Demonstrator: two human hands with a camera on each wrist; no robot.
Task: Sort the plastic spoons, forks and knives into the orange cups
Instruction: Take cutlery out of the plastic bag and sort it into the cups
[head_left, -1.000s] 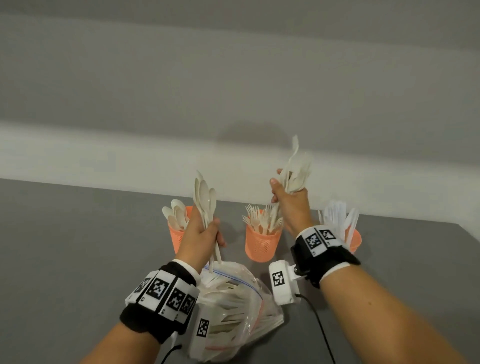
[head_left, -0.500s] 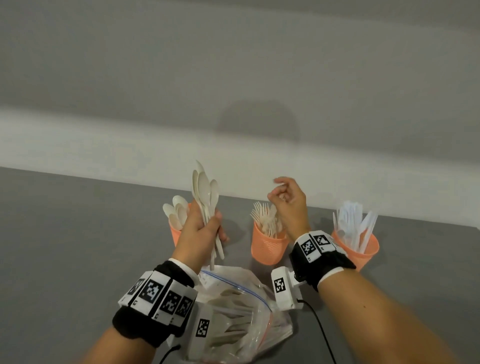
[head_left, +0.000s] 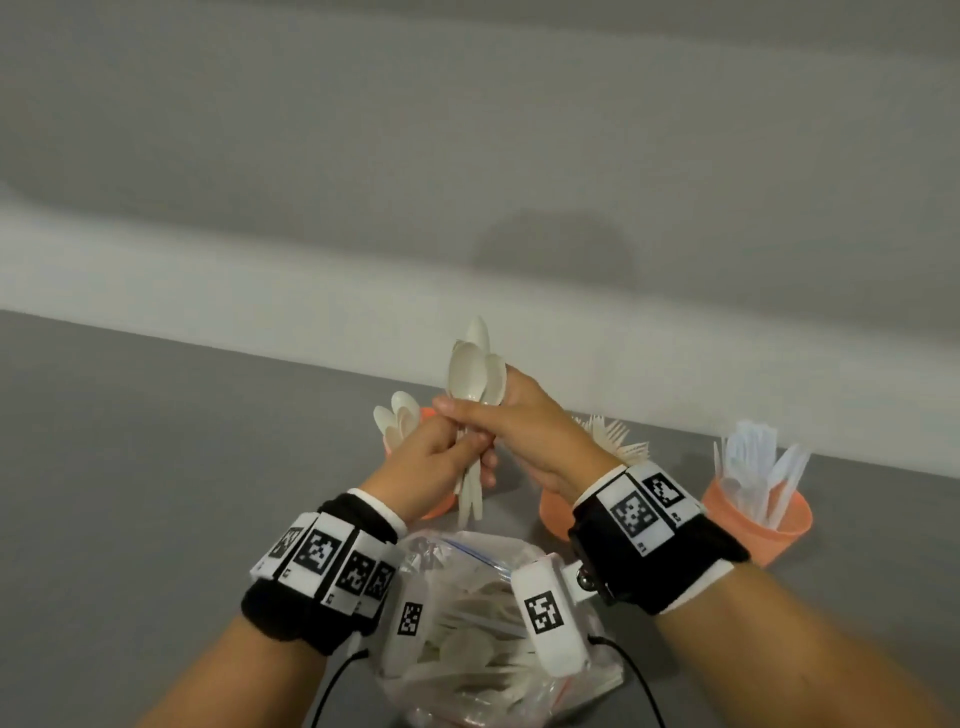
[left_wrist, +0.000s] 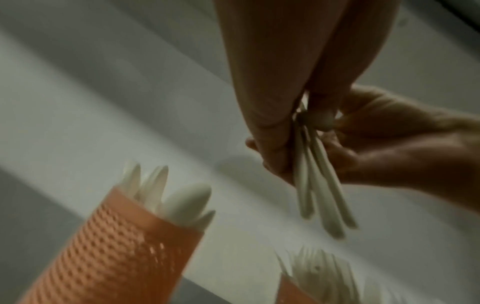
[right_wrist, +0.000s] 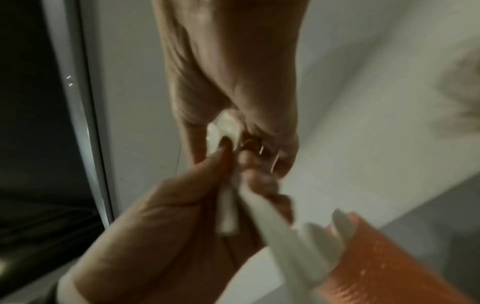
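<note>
My left hand (head_left: 457, 447) grips a bundle of white plastic spoons (head_left: 475, 374) by the handles, bowls up, above the table. My right hand (head_left: 467, 408) has reached across and pinches the same spoons just under the bowls. In the left wrist view the spoon handles (left_wrist: 319, 185) hang down between both hands. Three orange cups stand in a row behind. The left cup (head_left: 428, 413), mostly hidden by my left hand, holds spoons (head_left: 397, 418). The middle cup (head_left: 553, 512) holds forks (head_left: 615, 441). The right cup (head_left: 758, 525) holds clear knives (head_left: 753, 462).
A clear zip bag (head_left: 483, 623) with more mixed cutlery lies on the grey table (head_left: 156, 467) just in front of my wrists. A pale wall ledge (head_left: 208, 270) runs along the table's far edge, close behind the cups.
My right hand let go of its forks at the middle cup, then crossed left and took hold of the spoon bundle. The left hand kept gripping the spoons.
</note>
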